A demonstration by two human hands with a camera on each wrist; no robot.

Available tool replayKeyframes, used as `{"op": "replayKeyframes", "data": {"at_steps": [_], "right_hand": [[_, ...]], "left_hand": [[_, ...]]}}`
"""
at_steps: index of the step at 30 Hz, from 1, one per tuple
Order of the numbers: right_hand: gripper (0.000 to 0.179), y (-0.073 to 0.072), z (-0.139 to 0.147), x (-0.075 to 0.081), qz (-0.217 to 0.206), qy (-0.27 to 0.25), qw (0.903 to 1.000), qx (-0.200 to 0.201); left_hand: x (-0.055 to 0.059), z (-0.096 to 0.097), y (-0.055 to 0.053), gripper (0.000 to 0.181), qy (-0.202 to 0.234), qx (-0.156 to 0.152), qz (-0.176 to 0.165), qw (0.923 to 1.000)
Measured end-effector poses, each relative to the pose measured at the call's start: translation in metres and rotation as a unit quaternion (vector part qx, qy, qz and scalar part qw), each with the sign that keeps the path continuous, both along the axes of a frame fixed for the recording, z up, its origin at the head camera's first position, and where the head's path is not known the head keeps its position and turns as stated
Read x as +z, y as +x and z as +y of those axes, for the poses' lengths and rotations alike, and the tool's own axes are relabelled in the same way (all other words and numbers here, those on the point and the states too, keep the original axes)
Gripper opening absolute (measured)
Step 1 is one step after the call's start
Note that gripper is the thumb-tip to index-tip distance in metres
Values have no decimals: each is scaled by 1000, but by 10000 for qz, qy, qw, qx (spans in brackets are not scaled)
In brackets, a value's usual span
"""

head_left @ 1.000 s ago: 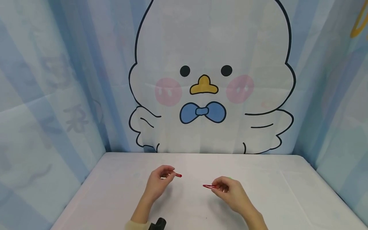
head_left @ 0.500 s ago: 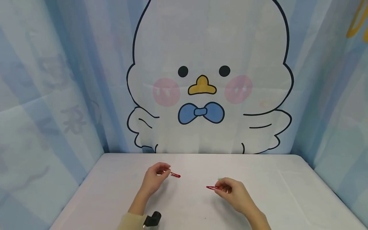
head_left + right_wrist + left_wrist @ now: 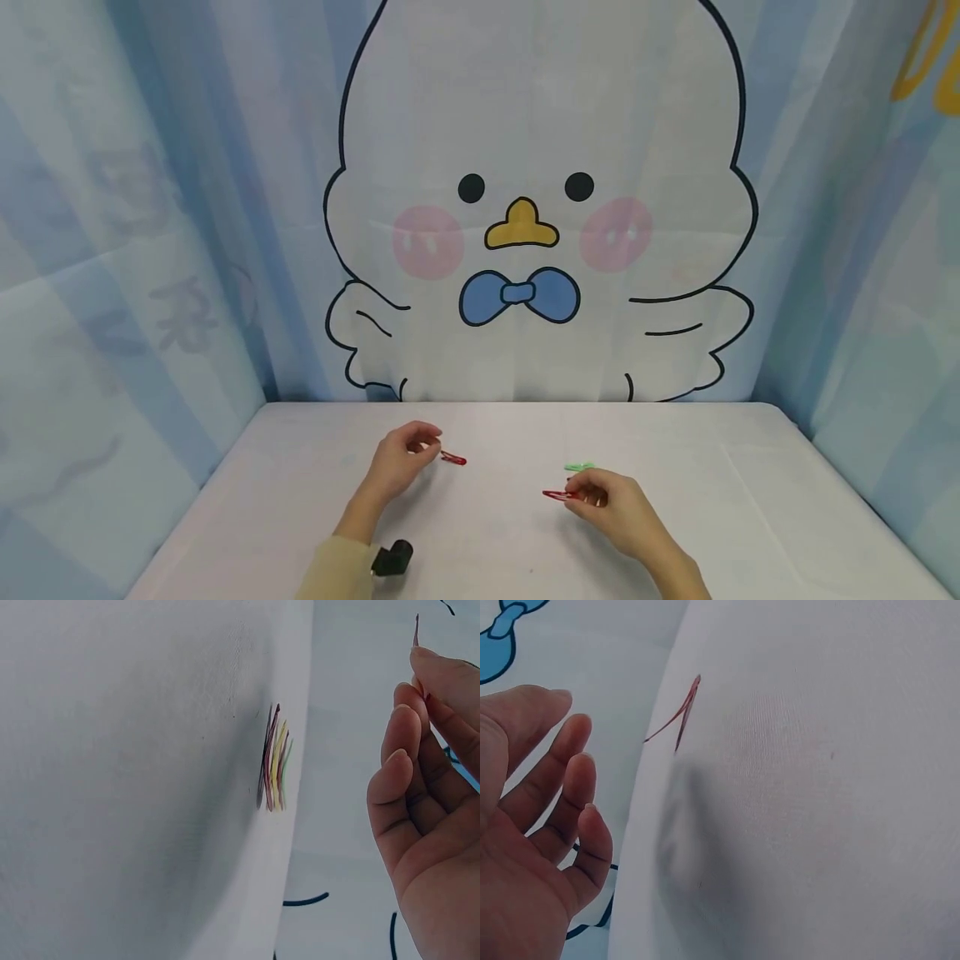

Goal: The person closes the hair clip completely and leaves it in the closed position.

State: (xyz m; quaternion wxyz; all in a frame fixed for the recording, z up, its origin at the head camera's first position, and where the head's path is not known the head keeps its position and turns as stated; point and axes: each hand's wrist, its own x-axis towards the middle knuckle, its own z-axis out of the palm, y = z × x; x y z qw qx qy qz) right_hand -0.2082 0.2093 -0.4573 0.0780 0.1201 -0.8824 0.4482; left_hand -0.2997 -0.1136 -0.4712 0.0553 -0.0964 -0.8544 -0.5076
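Just ahead of my left hand [image 3: 402, 458], a red snap hair clip [image 3: 453, 458] lies on the white table. The left wrist view shows that red clip [image 3: 695, 686] sprung apart in a V, with a gap between it and the loosely bent fingers of my left hand [image 3: 536, 802]. My right hand [image 3: 611, 504] pinches another red hair clip [image 3: 555, 495] between thumb and fingers above the table. Only the thin tip of this held clip [image 3: 417, 630] shows in the right wrist view, above the thumb.
Beyond my right hand lies a green hair clip [image 3: 577, 467]. In the right wrist view, several thin clips [image 3: 274, 769] in dark, red, yellow and green sit side by side. A curtain with a cartoon chick [image 3: 525, 350] stands behind the table [image 3: 480, 542].
My left fingers have drawn back from the red clip, leaving it on the table. My right hand has shifted slightly right with its clip, and the green clip has come into view.
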Motion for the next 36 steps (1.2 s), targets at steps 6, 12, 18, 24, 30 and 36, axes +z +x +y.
{"op": "replayKeyframes", "data": {"at_steps": [6, 12, 18, 24, 30, 36], "right_hand": [[15, 0, 4, -2, -41, 57, 10000, 23], [15, 0, 6, -3, -141, 118, 9998, -34], [14, 0, 8, -5, -350, 205, 9991, -110], [14, 0, 10, -7, -448, 249, 9986, -138], [14, -1, 12, -9, -516, 333, 9981, -99], [14, -1, 15, -12, -503, 399, 9979, -40]], "left_hand": [[-2, 1, -5, 18, -305, -112, -117, 9994], [-2, 0, -10, 19, -502, -172, -307, 9981], [-4, -1, -13, 19, -799, -322, -275, 9959], [-4, 1, -15, 18, -996, -397, -310, 9938], [-6, 3, -17, 17, -1185, -434, -381, 9913], [-10, 3, -17, 16, -1282, -471, -325, 9901]]}}
